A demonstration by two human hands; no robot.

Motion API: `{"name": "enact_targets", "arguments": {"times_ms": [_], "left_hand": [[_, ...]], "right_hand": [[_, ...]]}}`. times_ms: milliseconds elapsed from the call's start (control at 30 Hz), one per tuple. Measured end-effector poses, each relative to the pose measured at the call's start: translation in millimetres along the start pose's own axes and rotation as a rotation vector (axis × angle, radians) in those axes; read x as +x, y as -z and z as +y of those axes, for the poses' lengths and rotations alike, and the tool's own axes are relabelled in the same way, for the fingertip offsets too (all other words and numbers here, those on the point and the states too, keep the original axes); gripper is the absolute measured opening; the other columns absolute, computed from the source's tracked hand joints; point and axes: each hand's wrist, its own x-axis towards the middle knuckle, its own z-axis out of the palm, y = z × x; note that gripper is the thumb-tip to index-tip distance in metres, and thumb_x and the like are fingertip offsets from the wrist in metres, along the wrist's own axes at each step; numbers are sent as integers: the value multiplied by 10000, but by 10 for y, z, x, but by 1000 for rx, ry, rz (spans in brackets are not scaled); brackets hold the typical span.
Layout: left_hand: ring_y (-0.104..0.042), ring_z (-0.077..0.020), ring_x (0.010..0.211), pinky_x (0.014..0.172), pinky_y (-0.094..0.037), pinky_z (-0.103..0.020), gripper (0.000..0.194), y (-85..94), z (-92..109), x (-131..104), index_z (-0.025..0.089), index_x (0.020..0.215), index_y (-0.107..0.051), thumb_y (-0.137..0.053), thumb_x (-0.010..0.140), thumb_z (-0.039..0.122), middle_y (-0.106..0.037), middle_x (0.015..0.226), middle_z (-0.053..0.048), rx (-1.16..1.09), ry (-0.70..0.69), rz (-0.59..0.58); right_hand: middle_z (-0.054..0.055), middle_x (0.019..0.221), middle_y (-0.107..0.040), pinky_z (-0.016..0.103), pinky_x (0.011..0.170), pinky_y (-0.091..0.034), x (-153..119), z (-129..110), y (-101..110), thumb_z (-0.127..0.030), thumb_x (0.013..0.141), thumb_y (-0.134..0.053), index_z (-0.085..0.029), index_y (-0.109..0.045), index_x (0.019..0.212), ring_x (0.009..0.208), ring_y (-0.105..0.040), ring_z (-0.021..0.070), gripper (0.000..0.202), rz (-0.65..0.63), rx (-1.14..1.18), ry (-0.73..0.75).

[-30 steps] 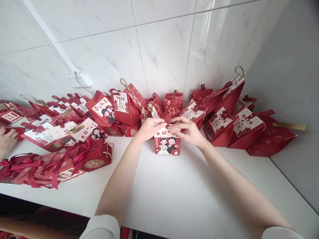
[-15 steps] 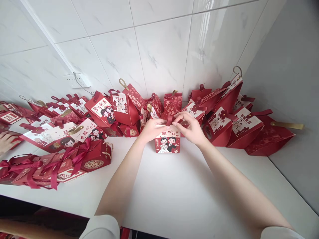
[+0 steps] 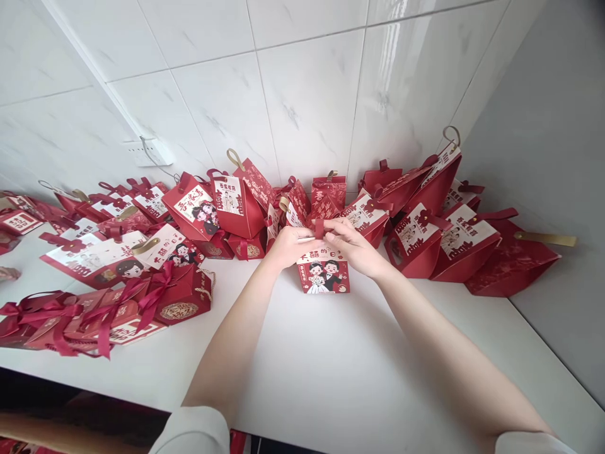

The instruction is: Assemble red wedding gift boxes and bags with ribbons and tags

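Note:
A small red and white box [image 3: 325, 277] with a printed bride and groom stands on the white table [image 3: 326, 366], in front of a row of red boxes. Both hands are at its top. My left hand [image 3: 292, 244] pinches the box's top edge from the left. On the right side my right hand [image 3: 348, 244] has its fingers closed on the top, close to the short red strap [image 3: 320, 228] that sticks up between the hands. The fingertips partly hide the top of the box.
Red gift boxes [image 3: 239, 205] line the tiled wall [image 3: 312, 107]. More boxes [image 3: 418, 239] stand at the right. Ribboned boxes [image 3: 184, 293] lie at the left front. Another person's fingers [image 3: 8, 273] show at the left edge. A socket [image 3: 150, 153] is on the wall.
The box has turned slightly and its front sits a little further right. My right hand's fingers have come down closer together on the top. The other person's hand has moved left, mostly out of view.

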Motion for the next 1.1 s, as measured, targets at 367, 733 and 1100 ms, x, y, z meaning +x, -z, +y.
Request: {"name": "enact_targets", "arguments": {"times_ms": [367,733,1100], "left_hand": [[-664,-227,947,832,-505,-317,328,41,-102,4,160,967,-713,-765,702,347,-728,993,-51,118,-12,19],[-638,-187,915,872,-470,-303,171,-35,-29,-9,182,890,-686,-702,786,317,-692,954,-45,316,-327,85],[-646,-199,972,905,-473,-300,248,-201,28,-26,185,1002,-708,-674,818,348,-709,1026,-51,249,-296,115]], "right_hand": [[57,1088,-593,417,980,-423,-20,-107,247,-392,977,-459,-307,-628,1269,1056,-547,232,348,-133,-144,59],[60,1097,-632,415,965,-437,-12,-112,282,-346,973,-461,-271,-635,1241,1044,-574,229,328,-106,-165,75],[57,1135,-640,408,965,-439,-10,-78,283,-276,965,-450,-265,-643,1235,1059,-581,222,332,-82,-145,99]]}}
